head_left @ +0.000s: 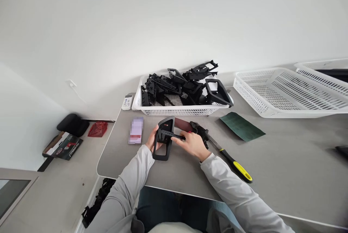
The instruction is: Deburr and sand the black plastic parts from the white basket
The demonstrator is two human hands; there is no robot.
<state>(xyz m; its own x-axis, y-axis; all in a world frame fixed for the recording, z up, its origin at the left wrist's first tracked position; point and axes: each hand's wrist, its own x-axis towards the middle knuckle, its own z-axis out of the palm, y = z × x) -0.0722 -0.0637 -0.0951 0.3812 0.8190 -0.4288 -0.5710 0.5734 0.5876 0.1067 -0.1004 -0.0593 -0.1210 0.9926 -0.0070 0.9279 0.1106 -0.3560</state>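
Note:
Above the grey table (179, 178), my left hand (152, 139) grips a black plastic frame (163, 156) by its left side. The frame is tilted and has a rectangular opening at its lower end. My right hand (193, 144) is closed around a black caliper (169, 134), whose jaws reach over the frame's upper part; whether they touch it I cannot tell. Behind my right hand lie a brown abrasive strip (182, 124) and a dark tool (199, 128), partly hidden. A file or scraper with a black and yellow handle (240, 169) rests beside my right sleeve.
A white basket (179, 111) full of black plastic parts stands at the back. To its right are another white basket (261, 107) and a green abrasive sheet (241, 127). A phone (136, 130) and a small white box (127, 102) lie at left. Boxes (62, 146) stand on the floor.

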